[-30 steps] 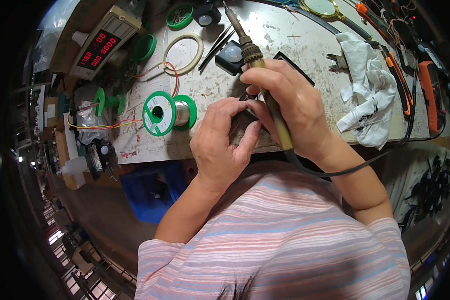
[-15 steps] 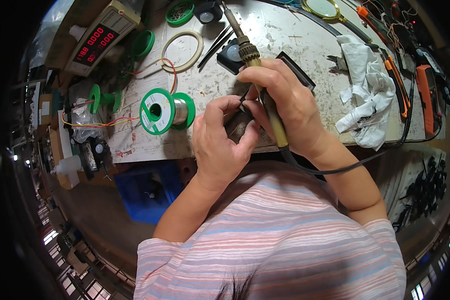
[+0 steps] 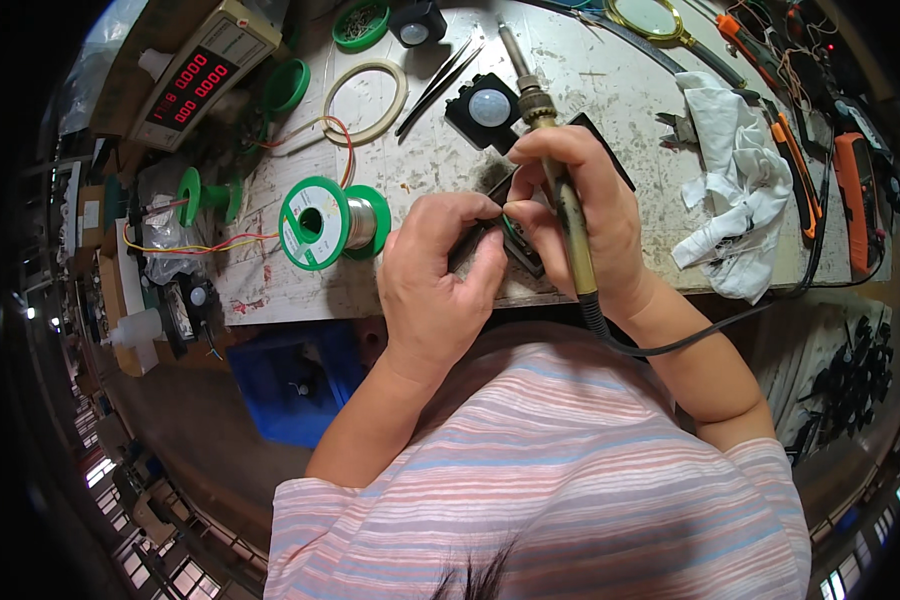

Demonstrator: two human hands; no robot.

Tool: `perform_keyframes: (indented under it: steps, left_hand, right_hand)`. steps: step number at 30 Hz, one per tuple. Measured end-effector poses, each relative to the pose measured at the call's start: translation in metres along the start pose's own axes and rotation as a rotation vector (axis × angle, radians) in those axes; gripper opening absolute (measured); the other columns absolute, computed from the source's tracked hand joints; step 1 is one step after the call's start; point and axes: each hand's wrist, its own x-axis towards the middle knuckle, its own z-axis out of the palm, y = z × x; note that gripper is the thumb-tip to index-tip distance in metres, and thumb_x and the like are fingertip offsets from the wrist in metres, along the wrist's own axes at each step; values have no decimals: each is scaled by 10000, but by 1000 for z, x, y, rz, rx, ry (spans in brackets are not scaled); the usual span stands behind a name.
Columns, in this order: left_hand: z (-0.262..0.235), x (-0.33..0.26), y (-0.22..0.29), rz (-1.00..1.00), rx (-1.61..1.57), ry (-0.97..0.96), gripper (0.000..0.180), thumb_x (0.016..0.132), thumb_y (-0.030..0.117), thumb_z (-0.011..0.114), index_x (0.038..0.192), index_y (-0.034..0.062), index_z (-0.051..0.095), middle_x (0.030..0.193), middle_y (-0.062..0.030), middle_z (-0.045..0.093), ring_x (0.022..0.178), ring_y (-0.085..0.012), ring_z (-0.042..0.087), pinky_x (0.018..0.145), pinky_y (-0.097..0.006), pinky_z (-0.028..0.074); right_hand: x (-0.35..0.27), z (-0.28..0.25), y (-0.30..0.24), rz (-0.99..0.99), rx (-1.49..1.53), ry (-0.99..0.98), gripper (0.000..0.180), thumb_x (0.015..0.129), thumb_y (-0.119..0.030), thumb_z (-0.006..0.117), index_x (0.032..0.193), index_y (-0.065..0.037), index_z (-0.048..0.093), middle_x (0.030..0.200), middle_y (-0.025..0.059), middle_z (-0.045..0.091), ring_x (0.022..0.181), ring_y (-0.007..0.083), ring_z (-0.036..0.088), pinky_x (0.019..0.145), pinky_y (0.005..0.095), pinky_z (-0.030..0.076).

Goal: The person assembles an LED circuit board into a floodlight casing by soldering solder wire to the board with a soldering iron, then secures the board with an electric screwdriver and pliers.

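Observation:
My left hand (image 3: 438,275) is closed on one side of a small black frame-like part (image 3: 523,252) near the table's front edge. A bit of green shows inside this part, but the fingers hide most of it. My right hand (image 3: 595,225) grips a soldering iron (image 3: 573,235), its metal tip pointing up and away from me. The thumb and fingertips of that hand also meet the black part. Just beyond my hands lies a black square sensor module with a white dome (image 3: 489,108). Behind my right hand, a second black frame (image 3: 607,150) is partly hidden.
A solder spool (image 3: 315,222) stands left of my hands. Tweezers (image 3: 440,85) and a pale ring (image 3: 331,100) lie farther back. A power supply (image 3: 195,85) stands at far left. To the right are a white cloth (image 3: 735,180), orange-handled pliers (image 3: 792,165) and an orange meter (image 3: 854,190).
The soldering iron and my right hand have moved right. The domed sensor module sits slightly farther right and shows more fully. Between my hands, the black part has turned, showing its frame edge.

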Motion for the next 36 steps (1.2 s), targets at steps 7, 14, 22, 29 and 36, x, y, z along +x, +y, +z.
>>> perform_keyframes:
  steps: [7, 14, 22, 29, 36]
  left_hand:
    - [-1, -7, -10, 314, 360, 67, 253, 843, 114, 755, 1094, 118, 726, 1057, -49, 711, 921, -255, 655, 827, -363, 482]
    - [-1, -7, -10, 302, 371, 46, 285, 862, 134, 748, 1147, 130, 748, 1071, -58, 702, 898, -244, 637, 817, -355, 469]
    - [-4, -4, -14, 333, 371, -15, 335, 831, 114, 735, 1163, 150, 747, 1060, -75, 664, 823, -256, 629, 742, -362, 475]
    - [-12, 0, -6, 417, 546, -108, 447, 800, 39, 702, 1224, 176, 739, 1063, -120, 636, 817, -259, 621, 732, -357, 512]
    - [-17, 2, -4, 489, 700, -190, 669, 712, -10, 665, 1345, 208, 664, 1013, -117, 599, 845, -280, 610, 741, -392, 520]
  right_hand:
    - [9, -22, 6, -114, -48, -73, 343, 855, 30, 673, 1168, -88, 595, 975, 106, 575, 794, 246, 622, 693, 342, 517]
    - [11, -26, 13, -68, -245, -70, 384, 876, -222, 713, 1229, -126, 598, 1070, 120, 600, 947, 337, 589, 849, 424, 466]
    - [23, -23, 2, -87, -384, -93, 538, 742, 23, 789, 1228, -98, 592, 1116, 117, 594, 883, 267, 609, 753, 346, 524]
    - [20, -24, 9, 51, -105, -53, 522, 770, 149, 607, 1233, -90, 580, 1072, 101, 590, 948, 251, 684, 757, 343, 566]
    - [18, -26, 11, 27, -99, -13, 483, 791, 156, 593, 1211, -83, 584, 1049, 105, 598, 908, 221, 703, 756, 334, 571]
